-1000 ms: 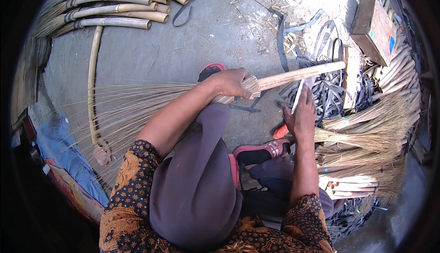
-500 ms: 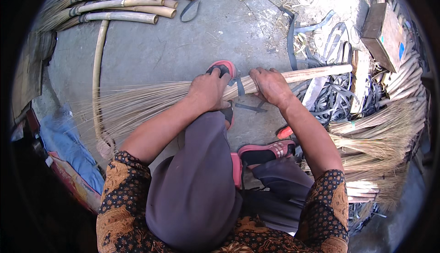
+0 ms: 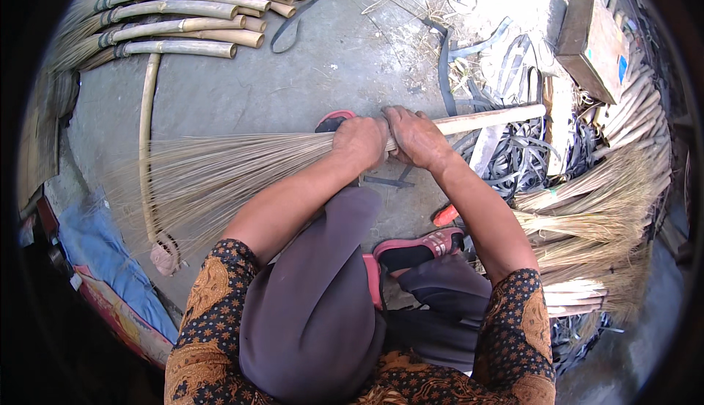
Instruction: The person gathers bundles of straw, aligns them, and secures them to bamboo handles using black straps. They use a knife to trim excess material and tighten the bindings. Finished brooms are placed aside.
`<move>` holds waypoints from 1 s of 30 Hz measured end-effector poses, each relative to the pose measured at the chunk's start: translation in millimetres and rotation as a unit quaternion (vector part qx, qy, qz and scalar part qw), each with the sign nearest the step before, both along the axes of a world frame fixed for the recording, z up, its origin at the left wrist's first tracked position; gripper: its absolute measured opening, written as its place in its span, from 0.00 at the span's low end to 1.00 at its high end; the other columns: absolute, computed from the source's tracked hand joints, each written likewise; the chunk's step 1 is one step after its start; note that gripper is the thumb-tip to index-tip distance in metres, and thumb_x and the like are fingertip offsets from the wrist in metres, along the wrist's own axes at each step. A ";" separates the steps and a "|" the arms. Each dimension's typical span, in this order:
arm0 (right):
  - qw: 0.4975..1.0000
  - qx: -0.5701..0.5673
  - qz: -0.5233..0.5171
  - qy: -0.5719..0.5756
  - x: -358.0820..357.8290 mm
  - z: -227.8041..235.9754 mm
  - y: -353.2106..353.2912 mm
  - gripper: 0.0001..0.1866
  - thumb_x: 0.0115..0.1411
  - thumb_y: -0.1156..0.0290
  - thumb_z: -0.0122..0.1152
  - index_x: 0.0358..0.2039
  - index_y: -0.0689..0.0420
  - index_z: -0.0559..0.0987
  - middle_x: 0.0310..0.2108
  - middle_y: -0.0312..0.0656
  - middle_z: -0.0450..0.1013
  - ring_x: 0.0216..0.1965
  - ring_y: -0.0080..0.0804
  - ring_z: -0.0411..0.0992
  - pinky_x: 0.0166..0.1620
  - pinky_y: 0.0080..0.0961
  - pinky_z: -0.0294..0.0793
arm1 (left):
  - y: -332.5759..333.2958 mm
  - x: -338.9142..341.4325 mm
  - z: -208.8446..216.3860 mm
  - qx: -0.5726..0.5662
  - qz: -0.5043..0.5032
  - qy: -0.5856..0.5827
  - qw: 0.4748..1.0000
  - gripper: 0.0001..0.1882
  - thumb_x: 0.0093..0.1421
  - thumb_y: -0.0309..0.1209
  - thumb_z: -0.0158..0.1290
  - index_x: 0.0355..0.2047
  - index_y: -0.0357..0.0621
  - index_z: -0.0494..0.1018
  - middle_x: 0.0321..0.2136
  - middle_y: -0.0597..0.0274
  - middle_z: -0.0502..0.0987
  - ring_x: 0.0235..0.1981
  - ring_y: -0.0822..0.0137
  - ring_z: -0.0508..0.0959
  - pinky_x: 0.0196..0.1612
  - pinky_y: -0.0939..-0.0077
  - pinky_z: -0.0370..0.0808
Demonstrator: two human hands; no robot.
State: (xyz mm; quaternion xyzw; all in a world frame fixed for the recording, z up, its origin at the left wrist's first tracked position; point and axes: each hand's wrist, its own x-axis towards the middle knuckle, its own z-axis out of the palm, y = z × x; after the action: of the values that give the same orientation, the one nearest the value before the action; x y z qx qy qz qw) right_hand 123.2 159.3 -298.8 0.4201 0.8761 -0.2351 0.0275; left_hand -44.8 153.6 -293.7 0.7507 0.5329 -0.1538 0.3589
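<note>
A broom (image 3: 257, 163) lies across in front of me, its thin tan bristles fanning to the left and its pale wooden handle (image 3: 491, 119) pointing right. My left hand (image 3: 361, 141) is closed around the bristles close to where they meet the handle. Right beside it, my right hand (image 3: 416, 135) wraps the broom's neck, the knuckles nearly touching the left hand. The binding at the neck is hidden under my hands. A dark strap end (image 3: 392, 181) shows just below them, above the floor. My pink-and-black shoe (image 3: 422, 249) rests on the floor under the broom.
Several finished brooms with bamboo handles (image 3: 183, 9) are stacked at the far left. Right of me lie a tangle of dark straps (image 3: 521, 155), a wooden block (image 3: 594, 49) and bundles of bristles (image 3: 587, 236). A curved stick (image 3: 147, 148) and blue cloth (image 3: 117, 251) lie left.
My left hand has slid right along the bristles to meet my right hand, covering the dark strap around the neck. The whole view has shifted slightly.
</note>
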 end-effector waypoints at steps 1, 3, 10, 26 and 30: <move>0.999 0.039 0.012 0.007 0.8 1.2 -2.9 0.31 0.48 0.66 0.78 0.49 0.59 0.72 0.43 0.48 0.78 0.51 0.49 0.78 0.54 0.47 0.76 | 4.7 -2.4 -1.6 -0.023 -0.005 -0.009 1.000 0.23 0.51 0.37 0.66 0.43 0.34 0.79 0.39 0.44 0.85 0.45 0.46 0.85 0.52 0.57 0.81; 0.995 0.095 0.029 0.012 2.3 -0.1 -8.7 0.29 0.49 0.66 0.77 0.48 0.59 0.71 0.43 0.49 0.78 0.51 0.48 0.78 0.54 0.47 0.76 | 11.1 -8.9 -1.4 -0.060 -0.011 -0.020 0.998 0.22 0.51 0.38 0.64 0.41 0.34 0.81 0.38 0.43 0.85 0.45 0.46 0.85 0.52 0.56 0.80; 0.998 0.037 0.035 -0.023 2.2 -28.3 -8.3 0.13 0.56 0.71 0.64 0.41 0.57 0.74 0.36 0.48 0.80 0.40 0.45 0.81 0.49 0.41 0.78 | 14.1 -7.7 7.0 -0.075 -0.033 0.005 0.997 0.20 0.52 0.42 0.65 0.39 0.39 0.84 0.41 0.45 0.86 0.49 0.52 0.85 0.59 0.56 0.73; 0.818 0.105 -0.565 0.029 104.9 12.2 -87.2 0.18 0.66 0.61 0.65 0.44 0.65 0.81 0.43 0.58 0.79 0.43 0.51 0.79 0.48 0.43 0.78 | 6.1 1.9 18.2 -0.028 -0.013 0.044 0.999 0.16 0.56 0.30 0.58 0.43 0.37 0.83 0.39 0.38 0.85 0.46 0.48 0.86 0.52 0.60 0.81; 0.660 0.081 -0.740 -0.099 183.8 -10.1 -126.7 0.24 0.65 0.52 0.67 0.34 0.66 0.83 0.29 0.56 0.82 0.33 0.46 0.83 0.44 0.41 0.79 | 5.3 2.1 13.4 -0.024 -0.017 0.046 0.998 0.18 0.55 0.30 0.58 0.46 0.36 0.82 0.39 0.38 0.85 0.46 0.48 0.86 0.52 0.60 0.82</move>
State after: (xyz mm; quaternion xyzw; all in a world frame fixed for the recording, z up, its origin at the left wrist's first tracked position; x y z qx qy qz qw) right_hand 306.9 32.7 -309.0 0.9514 0.2833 -0.0630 -0.1027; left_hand -42.7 158.9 -280.2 0.7432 0.5322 -0.2071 0.3487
